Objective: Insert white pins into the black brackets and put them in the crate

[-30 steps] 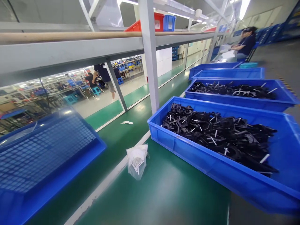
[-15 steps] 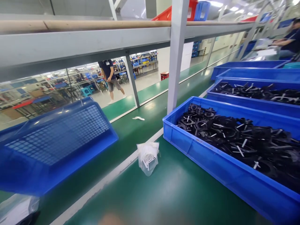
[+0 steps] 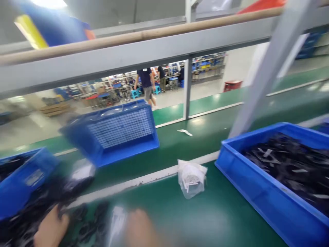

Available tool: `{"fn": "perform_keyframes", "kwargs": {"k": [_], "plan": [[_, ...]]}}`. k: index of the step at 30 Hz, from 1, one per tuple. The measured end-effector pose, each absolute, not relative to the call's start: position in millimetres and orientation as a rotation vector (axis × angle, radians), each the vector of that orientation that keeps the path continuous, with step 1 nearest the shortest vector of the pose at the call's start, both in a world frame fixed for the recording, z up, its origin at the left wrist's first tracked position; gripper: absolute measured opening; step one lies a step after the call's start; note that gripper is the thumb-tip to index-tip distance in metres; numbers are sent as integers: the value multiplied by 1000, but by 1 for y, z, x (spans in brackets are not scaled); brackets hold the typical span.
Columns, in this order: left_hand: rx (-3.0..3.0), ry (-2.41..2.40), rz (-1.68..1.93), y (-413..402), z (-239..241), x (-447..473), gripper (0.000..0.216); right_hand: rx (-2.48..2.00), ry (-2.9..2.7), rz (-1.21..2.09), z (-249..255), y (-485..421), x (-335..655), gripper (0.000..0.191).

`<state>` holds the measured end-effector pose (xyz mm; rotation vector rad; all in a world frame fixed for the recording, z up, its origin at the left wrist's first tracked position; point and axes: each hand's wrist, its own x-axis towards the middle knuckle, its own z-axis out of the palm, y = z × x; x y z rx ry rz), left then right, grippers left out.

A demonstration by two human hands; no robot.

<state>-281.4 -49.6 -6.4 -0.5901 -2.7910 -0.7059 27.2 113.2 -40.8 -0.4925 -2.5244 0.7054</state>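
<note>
— What are your hands doing?

— Both are showing at the bottom edge, badly blurred. My left hand (image 3: 51,228) is lying among a heap of black parts (image 3: 38,212) on the green table (image 3: 218,219), touching them. My right hand (image 3: 140,226) is sitting just beside something pale and clear, maybe a bag (image 3: 117,223). The two hands are apart from each other. Whether either one is gripping anything, I cannot tell; the blur is hiding the fingers.

— Where are those black parts lying?

— They are spreading over the near left of the table, in front of a blue bin (image 3: 23,178) at the left edge. I cannot tell where the heap is ending.

— What else is sitting around you?

— A small clear pouch (image 3: 191,178) with a white piece inside is lying on the table, near the white stripe (image 3: 144,178), well apart from my hands. To the right a big blue tray (image 3: 246,185) is holding more black pieces. Beyond the stripe a blue mesh crate (image 3: 115,132) is standing tilted. A grey rack beam (image 3: 128,56) is crossing overhead, and behind it a person (image 3: 146,85) in a dark shirt is walking on the floor.
</note>
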Motion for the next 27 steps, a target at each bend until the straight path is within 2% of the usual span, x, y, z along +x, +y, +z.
{"fn": "perform_keyframes", "kwargs": {"k": [2, 7, 11, 18, 23, 27], "plan": [[-724, -2682, -895, -47, -7, -282, 46, -457, -2539, 740, -41, 113, 30, 9], [-737, -2657, -1086, -53, -13, -293, 49, -365, -2582, 868, -38, 118, 30, 20], [-719, -2623, -1297, -64, -16, -301, 45, -353, -2596, 934, -33, 122, 30, 19], [-612, -2646, -1657, -80, -14, -299, 54, -340, -2615, 924, -31, 123, 31, 18], [-661, -2698, -1653, -82, -11, -287, 41, -310, -2625, 927, -34, 125, 30, 20], [-716, -2711, -1557, -72, -5, -275, 40, -317, -2635, 928, -35, 125, 30, 21]]}}
